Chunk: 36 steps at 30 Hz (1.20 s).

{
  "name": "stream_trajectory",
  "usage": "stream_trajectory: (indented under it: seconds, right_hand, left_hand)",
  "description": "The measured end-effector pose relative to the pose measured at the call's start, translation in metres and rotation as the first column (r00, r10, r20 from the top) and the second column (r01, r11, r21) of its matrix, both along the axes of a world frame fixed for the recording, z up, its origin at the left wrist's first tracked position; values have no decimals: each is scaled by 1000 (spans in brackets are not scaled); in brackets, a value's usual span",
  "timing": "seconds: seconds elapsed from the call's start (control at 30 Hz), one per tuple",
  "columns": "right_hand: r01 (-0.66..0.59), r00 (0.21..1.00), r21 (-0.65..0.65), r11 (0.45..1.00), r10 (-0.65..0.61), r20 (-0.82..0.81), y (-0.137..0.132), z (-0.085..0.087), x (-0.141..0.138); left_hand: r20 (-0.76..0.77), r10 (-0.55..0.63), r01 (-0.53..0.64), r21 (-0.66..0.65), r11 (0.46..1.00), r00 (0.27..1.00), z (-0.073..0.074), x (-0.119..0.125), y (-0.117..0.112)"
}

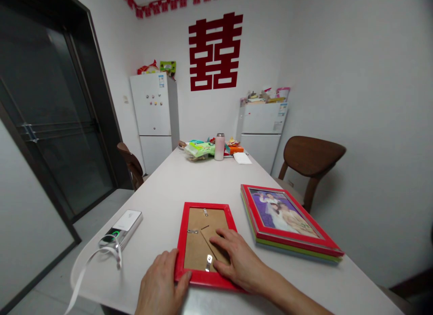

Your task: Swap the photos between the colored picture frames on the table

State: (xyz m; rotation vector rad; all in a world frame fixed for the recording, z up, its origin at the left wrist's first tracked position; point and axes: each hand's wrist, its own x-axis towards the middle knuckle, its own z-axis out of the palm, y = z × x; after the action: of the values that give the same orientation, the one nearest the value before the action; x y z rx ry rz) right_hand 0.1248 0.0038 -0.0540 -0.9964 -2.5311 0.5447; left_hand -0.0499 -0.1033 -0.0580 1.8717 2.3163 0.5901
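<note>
A red picture frame (180, 236) lies face down on the table, its brown backing board (196, 218) showing. Small metal clips (209, 262) sit along the board's edges. My left hand (162, 281) grips the frame's near left corner, thumb on top and fingers along the outer side. Over the board rests my right hand (237, 256), thumb and fingers spread apart on the cardboard stand flap (208, 236) and partly covering it. The frame's near right corner is hidden by that hand.
Stacked frames, a red one (250, 206) on top with a photo, lie at the right. A power bank (125, 224) with a white strap (81, 272) sits at the left. A pink bottle (219, 148) and packages (199, 149) stand farther back. A brown chair (311, 155) is at the right.
</note>
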Motion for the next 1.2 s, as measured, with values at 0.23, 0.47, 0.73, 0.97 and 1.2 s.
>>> stream_trajectory:
  seconds: [0.23, 0.47, 0.73, 0.97, 1.2]
  right_hand:
    - [-250, 968, -30, 968, 249, -23, 0, 11, -6]
    - [-164, 985, 54, 985, 167, -44, -3, 3, -18]
    - [112, 980, 183, 977, -139, 141, 29, 15, 0]
    - [180, 943, 206, 962, -229, 243, 39, 6, -4]
    - [195, 947, 213, 957, -240, 212, 44, 3, -7]
  left_hand:
    - [141, -251, 226, 174, 958, 958, -10, 2, 18]
    - [182, -239, 197, 219, 956, 954, -19, 3, 24]
    - [193, -247, 206, 210, 956, 950, -16, 2, 22]
    - [200, -259, 208, 242, 948, 945, -19, 1, 21]
    - [154, -219, 182, 227, 957, 964, -22, 2, 21]
